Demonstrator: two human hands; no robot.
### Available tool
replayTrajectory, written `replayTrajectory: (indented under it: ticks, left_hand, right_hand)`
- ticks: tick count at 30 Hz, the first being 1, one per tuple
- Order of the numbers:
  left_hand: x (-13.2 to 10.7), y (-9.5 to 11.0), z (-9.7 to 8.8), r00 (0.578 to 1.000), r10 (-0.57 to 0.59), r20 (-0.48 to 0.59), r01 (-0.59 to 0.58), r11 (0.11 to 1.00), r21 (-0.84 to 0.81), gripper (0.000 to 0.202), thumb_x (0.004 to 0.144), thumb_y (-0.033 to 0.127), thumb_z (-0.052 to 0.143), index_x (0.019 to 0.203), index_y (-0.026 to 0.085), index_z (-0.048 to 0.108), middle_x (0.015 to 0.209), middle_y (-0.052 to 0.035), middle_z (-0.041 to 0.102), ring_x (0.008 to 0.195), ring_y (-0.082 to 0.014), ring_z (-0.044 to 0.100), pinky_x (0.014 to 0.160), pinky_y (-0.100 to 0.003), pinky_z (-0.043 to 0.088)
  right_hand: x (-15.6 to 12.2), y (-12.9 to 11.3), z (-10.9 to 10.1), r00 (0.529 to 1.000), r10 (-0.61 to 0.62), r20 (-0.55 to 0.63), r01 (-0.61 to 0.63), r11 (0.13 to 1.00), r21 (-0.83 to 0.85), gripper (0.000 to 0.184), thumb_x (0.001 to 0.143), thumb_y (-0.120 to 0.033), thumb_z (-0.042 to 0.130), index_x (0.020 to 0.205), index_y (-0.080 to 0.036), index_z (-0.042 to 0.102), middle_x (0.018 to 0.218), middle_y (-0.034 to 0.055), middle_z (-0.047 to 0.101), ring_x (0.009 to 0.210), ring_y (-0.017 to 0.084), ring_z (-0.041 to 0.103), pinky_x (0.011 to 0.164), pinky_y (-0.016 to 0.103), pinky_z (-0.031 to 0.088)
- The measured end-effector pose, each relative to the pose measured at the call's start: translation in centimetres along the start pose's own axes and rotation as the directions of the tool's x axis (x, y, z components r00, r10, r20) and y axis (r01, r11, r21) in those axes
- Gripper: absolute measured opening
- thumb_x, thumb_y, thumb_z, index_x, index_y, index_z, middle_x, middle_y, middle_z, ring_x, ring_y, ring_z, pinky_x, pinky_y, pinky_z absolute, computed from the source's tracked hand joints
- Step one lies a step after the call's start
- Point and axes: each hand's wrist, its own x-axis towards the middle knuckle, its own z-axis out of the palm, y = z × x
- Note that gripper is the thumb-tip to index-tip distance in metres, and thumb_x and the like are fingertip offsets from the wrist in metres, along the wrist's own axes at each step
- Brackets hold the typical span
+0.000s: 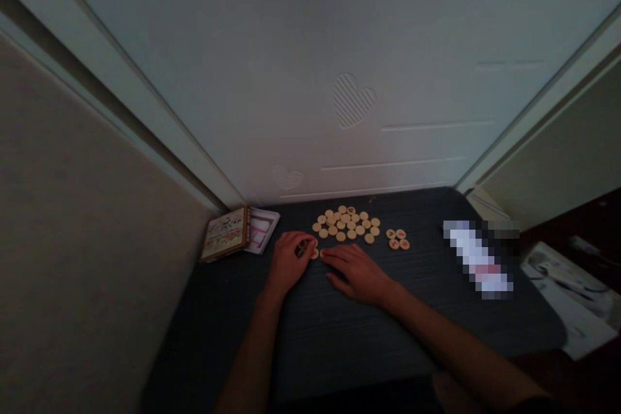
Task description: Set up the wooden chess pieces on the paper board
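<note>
My left hand (288, 265) is curled on the dark tabletop, with thumb and index finger closed around small round wooden Chinese chess pieces (315, 254). Its fingers partly hide them, so I cannot tell how many it grips. Just to the right, my right hand (359, 273) lies low with fingers stretched out and thumb apart. Its fingertips touch another Chinese chess piece (323, 253). Beyond both hands is a loose spread of pale pieces (341, 235), most showing blank faces. A small cluster with red and dark characters (394, 244) sits further right.
A box with a printed picture (226, 235) lies at the table's left edge, beside a white-and-pink item (262, 228). On the right is a blurred-out object (478, 259). A white door panel (301, 77) with heart reliefs rises behind the dark table (339, 349). White items (572, 297) are beyond the right edge.
</note>
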Motion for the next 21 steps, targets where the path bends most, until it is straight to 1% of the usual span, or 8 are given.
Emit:
replayTrajectory:
  ticks: [9, 14, 21]
  left_hand:
    - [-0.16, -0.59, -0.09, 0.999, -0.015, 0.032, 0.015, 1.000, -0.002, 0.013, 0.093, 0.034, 0.063, 0.098, 0.026, 0.072, 0.101, -0.0047, 0.075, 0.101, -0.0258, 0.065, 0.093, -0.043, 0.051]
    - [-0.30, -0.60, -0.29, 0.999, -0.029, 0.018, 0.029, 0.999, -0.013, 0.012, 0.093, 0.033, 0.062, 0.098, 0.028, 0.072, 0.101, -0.0038, 0.075, 0.101, -0.0254, 0.065, 0.093, -0.042, 0.051]
    - [-0.31, -0.63, -0.40, 1.000, -0.001, 0.029, 0.002, 1.000, -0.024, 0.010, 0.092, 0.030, 0.063, 0.098, 0.027, 0.071, 0.101, -0.0037, 0.074, 0.101, -0.0247, 0.065, 0.092, -0.041, 0.051]
  right_hand:
    - [0.40, -0.07, 0.47, 1.000, -0.007, -0.005, 0.007, 1.000, 0.011, 0.042, 0.096, -0.030, 0.061, 0.137, -0.023, 0.057, 0.133, 0.0110, 0.066, 0.124, 0.025, 0.060, 0.103, 0.044, 0.047]
    - [0.36, -0.17, 0.40, 1.000, -0.021, 0.010, 0.020, 1.000, 0.018, 0.041, 0.096, -0.029, 0.059, 0.137, -0.022, 0.056, 0.134, 0.0103, 0.066, 0.124, 0.025, 0.060, 0.104, 0.044, 0.046]
    - [0.36, -0.13, 0.36, 0.999, -0.035, 0.010, 0.034, 0.999, 0.038, 0.042, 0.097, -0.030, 0.059, 0.138, -0.022, 0.055, 0.136, 0.0108, 0.065, 0.126, 0.024, 0.060, 0.105, 0.043, 0.046]
